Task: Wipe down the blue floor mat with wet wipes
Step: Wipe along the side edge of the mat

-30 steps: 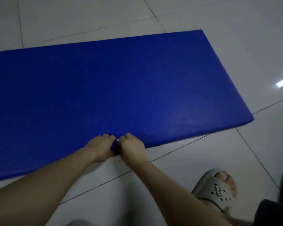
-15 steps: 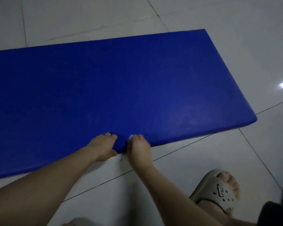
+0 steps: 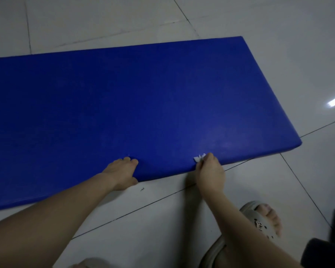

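Blue mat (image 3: 143,103): right fingers (image 3: 209,157) pinch a wipe (image 3: 199,158) at its edge (left fingers (image 3: 132,161) grip that edge).

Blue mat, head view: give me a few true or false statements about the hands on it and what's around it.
1. The right hand pinches a white wipe at the near edge of the blue mat. True.
2. The left hand holds a second wipe. False: it grips the mat's near edge, and no wipe shows in it.
3. The mat lies on a tiled floor. True.
4. The two hands touch each other. False: they are apart along the edge.
5. The person is barefoot. False: a pale sandal shows at lower right.
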Available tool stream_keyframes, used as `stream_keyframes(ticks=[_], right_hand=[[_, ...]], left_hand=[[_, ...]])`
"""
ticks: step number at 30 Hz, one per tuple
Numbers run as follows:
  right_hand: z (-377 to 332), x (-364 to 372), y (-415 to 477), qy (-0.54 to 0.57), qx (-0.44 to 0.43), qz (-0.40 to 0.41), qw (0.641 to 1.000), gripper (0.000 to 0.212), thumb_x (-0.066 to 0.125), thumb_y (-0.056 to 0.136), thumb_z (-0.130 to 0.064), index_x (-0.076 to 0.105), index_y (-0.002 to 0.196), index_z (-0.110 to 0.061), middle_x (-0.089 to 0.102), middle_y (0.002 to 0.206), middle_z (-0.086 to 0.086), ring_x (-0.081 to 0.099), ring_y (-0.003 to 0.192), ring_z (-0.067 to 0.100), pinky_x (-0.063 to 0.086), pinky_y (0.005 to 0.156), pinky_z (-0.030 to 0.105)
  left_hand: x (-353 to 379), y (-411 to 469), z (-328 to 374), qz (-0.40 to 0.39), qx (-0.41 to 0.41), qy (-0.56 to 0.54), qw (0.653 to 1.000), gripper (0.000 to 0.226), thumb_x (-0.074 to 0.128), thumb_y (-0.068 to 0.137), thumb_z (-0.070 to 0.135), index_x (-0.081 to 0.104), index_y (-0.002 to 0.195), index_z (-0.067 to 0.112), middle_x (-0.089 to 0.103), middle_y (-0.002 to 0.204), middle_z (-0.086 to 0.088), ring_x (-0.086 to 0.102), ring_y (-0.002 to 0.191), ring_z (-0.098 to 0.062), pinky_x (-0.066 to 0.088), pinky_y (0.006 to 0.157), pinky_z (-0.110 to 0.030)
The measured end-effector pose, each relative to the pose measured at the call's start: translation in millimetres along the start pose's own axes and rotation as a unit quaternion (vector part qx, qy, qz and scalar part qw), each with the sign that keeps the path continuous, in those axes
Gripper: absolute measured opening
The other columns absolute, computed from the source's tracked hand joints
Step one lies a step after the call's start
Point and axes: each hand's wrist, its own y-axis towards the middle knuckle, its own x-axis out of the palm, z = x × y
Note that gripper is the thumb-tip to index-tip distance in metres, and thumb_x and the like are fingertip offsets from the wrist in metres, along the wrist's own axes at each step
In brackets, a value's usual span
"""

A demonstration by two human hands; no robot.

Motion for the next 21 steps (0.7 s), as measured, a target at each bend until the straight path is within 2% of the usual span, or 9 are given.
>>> stream_keyframes(ticks=[3, 7, 9, 12, 14, 17, 19, 21], right_hand=[[-32, 20, -21, 0.025, -0.008, -0.037, 0.999, 0.013, 0.048, 0.101, -0.021, 0.055, 0.1, -0.01, 0.064, 0.098, 0.01, 0.064, 0.086, 0.028, 0.048, 0.073, 0.038], [-70, 40, -38, 0.005, -0.056, -0.109, 0.992, 0.01, 0.045, 0.1, -0.015, 0.054, 0.102, -0.01, 0.058, 0.106, 0.012, 0.061, 0.08, 0.026, 0.046, 0.068, 0.035], [-89, 46, -49, 0.012, -0.119, -0.153, 0.981, 0.01, 0.046, 0.1, -0.013, 0.055, 0.101, -0.011, 0.058, 0.106, 0.012, 0.061, 0.078, 0.025, 0.053, 0.07, 0.037], [-105, 56, -68, 0.043, -0.243, -0.218, 0.944, 0.011, 0.05, 0.098, -0.009, 0.061, 0.101, -0.009, 0.06, 0.111, 0.017, 0.063, 0.083, 0.031, 0.054, 0.075, 0.043], [-103, 61, -72, 0.078, -0.279, -0.197, 0.937, 0.016, 0.051, 0.098, -0.014, 0.065, 0.095, -0.007, 0.057, 0.105, 0.014, 0.059, 0.077, 0.029, 0.053, 0.07, 0.042], [-90, 63, -71, 0.092, -0.325, -0.13, 0.932, 0.03, 0.044, 0.1, -0.027, 0.069, 0.091, -0.013, 0.049, 0.101, 0.002, 0.051, 0.077, 0.016, 0.048, 0.063, 0.031], [-85, 67, -70, 0.07, -0.354, -0.114, 0.926, 0.023, 0.048, 0.099, -0.024, 0.07, 0.094, -0.015, 0.049, 0.105, 0.002, 0.052, 0.081, 0.016, 0.05, 0.063, 0.03], [-87, 69, -68, 0.052, -0.358, -0.104, 0.926, 0.008, 0.061, 0.092, -0.018, 0.068, 0.094, -0.014, 0.051, 0.103, 0.003, 0.053, 0.078, 0.018, 0.052, 0.06, 0.034]], left_hand=[[0, 1, 0, 0.0, 0.002, 0.004, 1.0, 0.03, 0.061, 0.094, 0.041, 0.036, 0.104, 0.027, 0.044, 0.107, 0.002, 0.046, 0.097, -0.019, 0.038, 0.082, -0.031], [1, 2, -1, 0.005, 0.0, 0.01, 1.0, 0.031, 0.061, 0.094, 0.042, 0.036, 0.103, 0.026, 0.043, 0.106, 0.002, 0.046, 0.095, -0.019, 0.038, 0.081, -0.031], [1, 2, -1, 0.008, -0.003, 0.008, 1.0, 0.032, 0.061, 0.093, 0.044, 0.039, 0.106, 0.024, 0.043, 0.106, 0.002, 0.046, 0.095, -0.019, 0.04, 0.081, -0.032], [2, 3, 0, 0.008, -0.003, -0.005, 1.0, 0.03, 0.057, 0.096, 0.048, 0.041, 0.104, 0.024, 0.05, 0.111, -0.003, 0.05, 0.094, -0.02, 0.045, 0.082, -0.035], [2, 2, 1, 0.008, -0.002, -0.006, 1.0, 0.026, 0.054, 0.098, 0.046, 0.039, 0.1, 0.025, 0.049, 0.108, -0.002, 0.049, 0.092, -0.02, 0.046, 0.082, -0.036], [0, 3, 2, 0.009, -0.001, -0.009, 1.0, 0.032, 0.058, 0.095, 0.051, 0.04, 0.1, 0.025, 0.043, 0.101, 0.0, 0.049, 0.092, -0.02, 0.047, 0.083, -0.037], [0, 2, 1, 0.01, -0.003, -0.011, 1.0, 0.033, 0.06, 0.094, 0.051, 0.039, 0.101, 0.026, 0.042, 0.101, 0.001, 0.048, 0.092, -0.021, 0.045, 0.081, -0.036], [1, 3, 1, 0.015, -0.006, -0.013, 1.0, 0.031, 0.061, 0.094, 0.048, 0.039, 0.1, 0.026, 0.043, 0.103, 0.0, 0.047, 0.092, -0.021, 0.042, 0.079, -0.034]])
